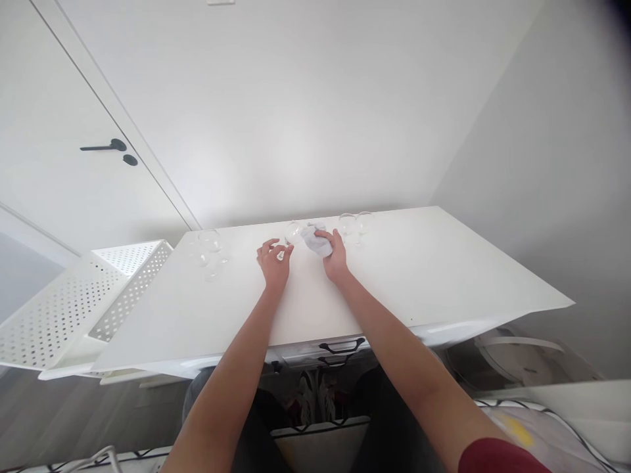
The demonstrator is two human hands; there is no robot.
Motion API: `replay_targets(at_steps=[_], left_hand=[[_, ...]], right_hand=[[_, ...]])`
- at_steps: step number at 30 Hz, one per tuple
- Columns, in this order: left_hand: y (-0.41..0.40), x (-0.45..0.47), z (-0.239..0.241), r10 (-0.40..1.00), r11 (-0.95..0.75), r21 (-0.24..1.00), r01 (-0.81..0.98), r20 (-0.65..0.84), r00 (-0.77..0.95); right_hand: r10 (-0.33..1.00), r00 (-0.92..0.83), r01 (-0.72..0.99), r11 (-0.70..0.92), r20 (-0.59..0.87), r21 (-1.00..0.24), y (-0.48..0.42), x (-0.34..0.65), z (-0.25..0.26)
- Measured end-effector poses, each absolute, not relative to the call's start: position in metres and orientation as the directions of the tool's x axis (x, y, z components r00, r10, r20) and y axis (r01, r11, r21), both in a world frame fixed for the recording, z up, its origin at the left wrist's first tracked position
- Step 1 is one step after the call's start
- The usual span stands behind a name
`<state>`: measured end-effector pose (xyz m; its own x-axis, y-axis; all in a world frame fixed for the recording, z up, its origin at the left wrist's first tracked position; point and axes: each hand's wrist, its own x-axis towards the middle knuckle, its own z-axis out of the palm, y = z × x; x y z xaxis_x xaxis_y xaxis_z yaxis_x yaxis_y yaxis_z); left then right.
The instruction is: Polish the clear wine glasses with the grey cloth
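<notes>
My left hand (273, 261) rests on the white table (419, 276) with its fingertips pinched on the stem or base of a clear wine glass (292, 232). My right hand (335, 253) is closed on a crumpled pale grey cloth (316, 240) pressed against that glass. A second clear glass (210, 242) stands to the left of my hands. Two more clear glasses (355, 225) stand just right of the cloth, near the table's far edge.
A white perforated metal rack (73, 302) stands to the left of the table. A white door with a black handle (104, 147) is at the far left. A grey wall runs along the right. A drawer with black handles (340, 348) sits under the table's front edge.
</notes>
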<state>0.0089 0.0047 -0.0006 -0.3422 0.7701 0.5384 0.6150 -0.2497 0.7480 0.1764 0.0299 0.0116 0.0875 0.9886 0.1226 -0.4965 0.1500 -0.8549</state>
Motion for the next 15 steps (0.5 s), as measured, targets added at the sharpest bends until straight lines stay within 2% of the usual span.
replay_targets(at_steps=[2, 4, 7, 11, 13, 15], left_hand=[[0.007, 0.010, -0.002, 0.836, -0.314, 0.824, 0.472, 0.476, -0.274], [0.009, 0.012, -0.003, 0.892, -0.322, 0.884, 0.337, 0.403, -0.204], [0.011, 0.013, -0.005, 0.946, -0.260, 0.946, 0.195, 0.290, -0.144], [0.012, 0.016, -0.004, 0.978, -0.165, 0.985, -0.049, 0.157, -0.136], [0.012, 0.016, -0.003, 0.976, -0.146, 0.985, -0.088, 0.129, -0.172], [0.012, 0.015, -0.003, 0.967, -0.153, 0.987, -0.050, 0.139, -0.214]], right_hand=[[0.992, 0.042, -0.477, 0.127, 0.122, -0.869, 0.031, 0.175, 0.009], [0.987, 0.068, -0.420, 0.160, 0.145, -0.893, 0.031, 0.175, 0.006], [0.979, 0.083, -0.410, 0.203, 0.186, -0.889, 0.030, 0.173, 0.002], [0.990, 0.034, -0.451, 0.136, 0.135, -0.882, 0.030, 0.171, 0.003], [0.995, 0.019, -0.474, 0.098, 0.101, -0.875, 0.031, 0.171, 0.003], [0.997, 0.043, -0.492, 0.082, 0.070, -0.867, 0.034, 0.171, 0.000]])
